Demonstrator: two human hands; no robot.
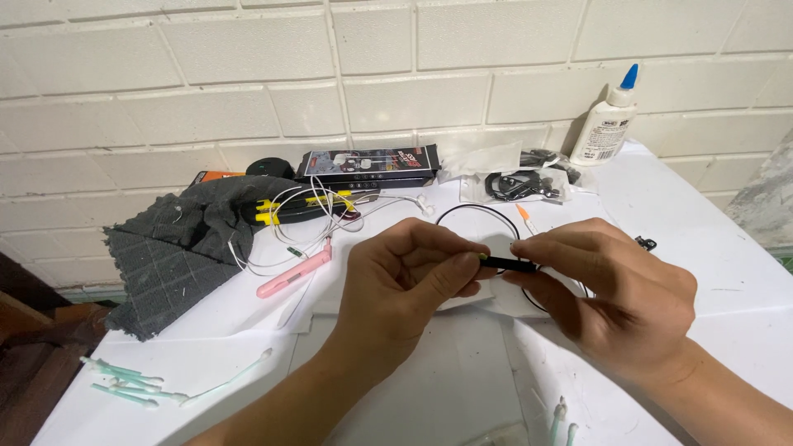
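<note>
A thin black plug end of a black cable is pinched between left hand and right hand, both closed on it; fitting is judged underway, steady alignment needed.

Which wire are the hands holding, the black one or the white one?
The black wire. Both hands, left hand and right hand, pinch its small black piece. The white wire lies tangled by the grey cloth.

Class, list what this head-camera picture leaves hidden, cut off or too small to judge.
1. Head view: the thin black rod has both ends covered by the left hand and right hand.
2. The thin black cable loop passes behind both hands.
3. The teal cotton swabs are cut by the bottom edge.
</note>
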